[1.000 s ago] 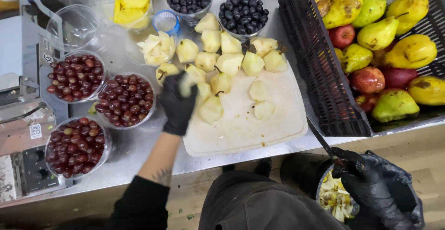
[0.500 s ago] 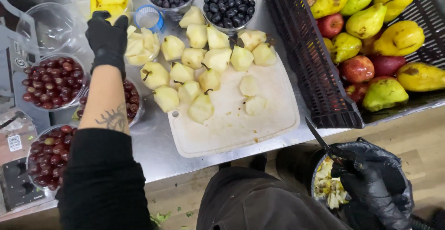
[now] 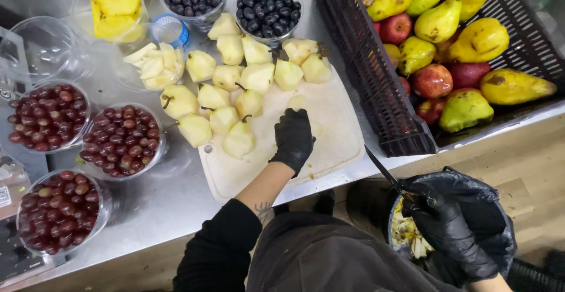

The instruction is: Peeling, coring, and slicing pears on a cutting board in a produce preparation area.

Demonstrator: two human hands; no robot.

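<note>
On the white cutting board (image 3: 335,145), the gloved left hand (image 3: 293,139) lies palm down, fingers curled over a peeled pear piece (image 3: 316,128). Below the steel counter edge, the right hand (image 3: 447,224) is clamped on a dark knife (image 3: 382,171), blade angled upward above a black-lined bin (image 3: 494,209).

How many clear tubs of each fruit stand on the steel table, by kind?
Red grape tubs: 3
Blueberry tubs: 2
Pineapple tubs: 1
Pear-slice tubs: 1
Empty tubs: 1
Total: 8
</note>
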